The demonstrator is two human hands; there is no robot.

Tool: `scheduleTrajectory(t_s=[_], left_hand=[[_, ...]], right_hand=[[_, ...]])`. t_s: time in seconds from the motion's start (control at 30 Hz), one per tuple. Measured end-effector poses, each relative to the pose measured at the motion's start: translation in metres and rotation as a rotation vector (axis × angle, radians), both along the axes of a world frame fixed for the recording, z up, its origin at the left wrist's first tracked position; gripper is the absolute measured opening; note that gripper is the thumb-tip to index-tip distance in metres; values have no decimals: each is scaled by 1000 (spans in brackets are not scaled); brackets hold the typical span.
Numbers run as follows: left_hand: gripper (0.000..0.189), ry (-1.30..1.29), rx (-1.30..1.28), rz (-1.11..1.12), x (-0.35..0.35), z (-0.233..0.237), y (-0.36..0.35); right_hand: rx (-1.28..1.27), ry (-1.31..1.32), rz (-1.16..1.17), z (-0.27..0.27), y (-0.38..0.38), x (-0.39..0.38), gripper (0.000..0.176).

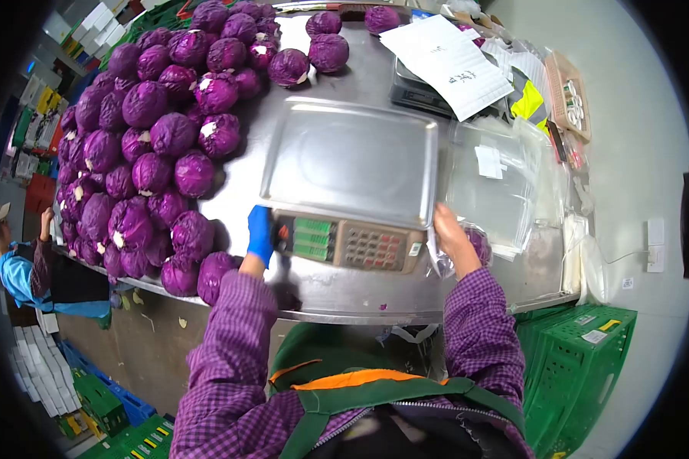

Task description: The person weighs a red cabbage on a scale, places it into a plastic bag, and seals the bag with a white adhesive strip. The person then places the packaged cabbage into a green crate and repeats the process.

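A digital weighing scale [379,245] with a flat steel pan [352,161] stands in front of me on the metal table, its keypad and green displays facing me. My left hand [259,236], in a blue glove, grips the scale's left edge beside the displays. At the opposite edge my right hand [452,236], ungloved, holds the scale's right side, with the fingertips partly hidden. Just beyond that hand lies a red cabbage [478,245], partly covered by my wrist and some clear plastic. No cabbage rests on the pan.
Red cabbages [151,174] are heaped along the table's left side. A second scale [413,90] sits under papers [448,65] at the back right. Clear plastic bags [486,195] lie to the right. Green crates [578,367] stand below right. Another person [34,268] is at far left.
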State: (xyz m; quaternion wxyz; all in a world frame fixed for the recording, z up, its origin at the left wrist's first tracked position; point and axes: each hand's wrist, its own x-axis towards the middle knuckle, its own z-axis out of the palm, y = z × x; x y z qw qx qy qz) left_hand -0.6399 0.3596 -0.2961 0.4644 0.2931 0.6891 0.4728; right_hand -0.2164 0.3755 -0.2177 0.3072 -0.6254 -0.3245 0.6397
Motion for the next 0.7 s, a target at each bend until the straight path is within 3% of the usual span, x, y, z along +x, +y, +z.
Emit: scheduleTrajectory(t_s=[0.03, 0.1, 0.17, 0.23, 0.3, 0.33, 0.4, 0.43, 0.5, 0.53, 0.63, 0.7], left_hand=[[44, 101, 31, -2, -11, -10, -17], [32, -354, 131, 186, -23, 10, -40], [28, -325, 111, 177, -40, 13, -35], [27, -212, -25, 153, -58, -3, -13], [28, -214, 104, 145, -46, 2, 12], [29, -152, 187, 208, -27, 20, 24], [31, -170, 28, 147, -25, 31, 33], [33, 17, 106, 128, -22, 30, 36], [35, 16, 310, 312, 5, 52, 28], [37, 323, 368, 393, 10, 53, 21], [41, 533, 547, 208, 66, 98, -43], [43, 321, 618, -58, 117, 86, -86]], right_hand=[[63, 44, 69, 27, -5, -19, 45], [66, 102, 109, 29, 6, -42, 46], [120, 181, 87, 9, 28, -60, 46], [175, 165, 87, 0, 51, -65, 43], [197, 87, -17, -7, 62, -65, 41], [195, 26, 19, 1, 59, -64, 40], [75, -199, 198, 2, 57, -46, 37], [72, -202, 210, 7, 48, -39, 37], [428, -410, 251, 35, 15, -29, 35], [427, -407, 263, 57, 4, -23, 35], [265, -316, 296, 127, -27, 0, 37], [309, -132, 189, 152, -53, 16, 38]])
